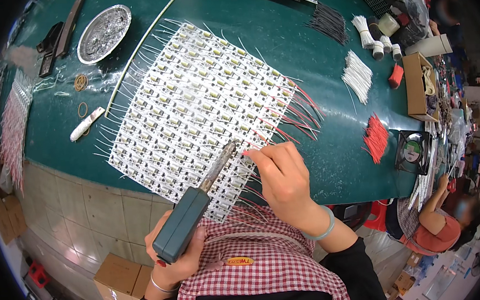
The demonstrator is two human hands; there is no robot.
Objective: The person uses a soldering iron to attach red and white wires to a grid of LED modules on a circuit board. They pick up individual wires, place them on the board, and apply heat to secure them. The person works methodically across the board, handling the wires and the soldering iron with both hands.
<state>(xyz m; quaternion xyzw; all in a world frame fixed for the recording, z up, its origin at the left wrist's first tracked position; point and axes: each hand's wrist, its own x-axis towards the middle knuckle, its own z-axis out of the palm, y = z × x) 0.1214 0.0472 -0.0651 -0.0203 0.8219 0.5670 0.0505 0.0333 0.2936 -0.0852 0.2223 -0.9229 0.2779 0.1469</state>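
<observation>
Green iron (183, 225) in L hand (176, 268), R hand (284, 174) pinched nr tip (230, 148).

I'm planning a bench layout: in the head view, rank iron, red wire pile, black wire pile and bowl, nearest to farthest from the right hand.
From the right hand:
1. Iron: just left, in left hand.
2. Red wire pile: right.
3. Black wire pile: upper right.
4. Bowl: far upper left.

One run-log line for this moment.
left hand: gripping soldering iron | iron tip: over circuit board sheet, contact unclear | right hand: pinched beside tip, held item unclear | table right: red wires, white wires
</observation>
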